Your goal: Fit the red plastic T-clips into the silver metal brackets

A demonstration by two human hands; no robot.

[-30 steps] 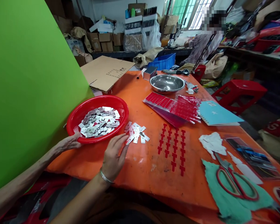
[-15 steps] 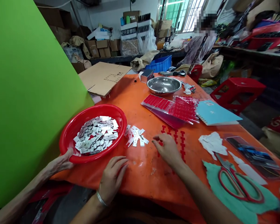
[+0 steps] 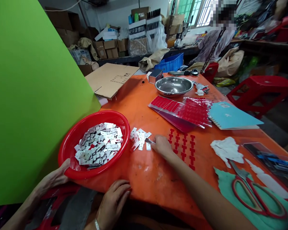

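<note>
My right hand (image 3: 162, 145) pinches a small silver metal plate (image 3: 148, 141) at the edge of a small pile of similar white and silver plates (image 3: 141, 136). Beside that hand, several red T-shaped pieces (image 3: 183, 148) are laid out in rows on the orange tabletop (image 3: 144, 172). My left hand (image 3: 115, 199), with a bracelet at the wrist, rests at the near table edge. Its fingers are loosely bent and nothing shows in them. A red basin (image 3: 126, 127) full of silver plates stands to the left, and another person's hand (image 3: 62, 172) grips its rim.
Scissors (image 3: 256, 195) lie on a green cloth (image 3: 224, 183) at right, near a crumpled white tissue (image 3: 227, 148) and a white bottle (image 3: 270, 180). Farther back are plastic-sheeted red pieces (image 3: 182, 110), a blue notebook (image 3: 232, 116) and a steel bowl (image 3: 174, 86). A green panel (image 3: 33, 95) borders the left.
My right hand has moved left from the red T-shaped pieces to the pile and now holds a metal plate. My left hand stays by the edge. The view has shifted slightly.
</note>
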